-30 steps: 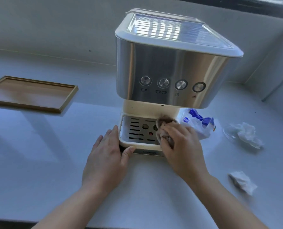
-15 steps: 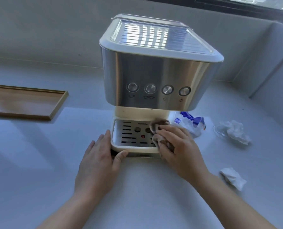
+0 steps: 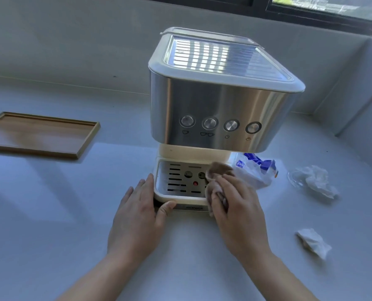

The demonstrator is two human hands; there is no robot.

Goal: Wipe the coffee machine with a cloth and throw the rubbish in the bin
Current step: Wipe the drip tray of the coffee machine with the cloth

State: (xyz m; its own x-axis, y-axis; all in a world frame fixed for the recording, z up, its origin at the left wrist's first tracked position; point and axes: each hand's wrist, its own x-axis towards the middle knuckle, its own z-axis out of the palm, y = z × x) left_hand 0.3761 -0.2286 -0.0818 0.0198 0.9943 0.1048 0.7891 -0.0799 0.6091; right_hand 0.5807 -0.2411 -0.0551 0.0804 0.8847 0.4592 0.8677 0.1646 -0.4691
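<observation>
A steel and cream coffee machine (image 3: 219, 109) stands on the white counter (image 3: 50, 224). Its drip tray (image 3: 176, 181) juts out at the front. My right hand (image 3: 239, 209) presses a brownish cloth (image 3: 216, 172) onto the right side of the drip tray. My left hand (image 3: 137, 216) lies flat against the tray's left front corner, thumb on its front edge, holding nothing. To the machine's right lie a blue and white plastic wrapper (image 3: 256, 170), a crumpled white tissue (image 3: 315, 181) and a smaller crumpled tissue (image 3: 313, 242). No bin is in view.
A shallow wooden tray (image 3: 37, 135) lies at the left of the counter. A grey wall runs along the back, with a window frame (image 3: 311, 11) above it. A side wall closes the right corner.
The view has shifted slightly. My right hand with the cloth stays on the right part of the drip tray, shifting only a little. My left hand stays at the tray's corner.
</observation>
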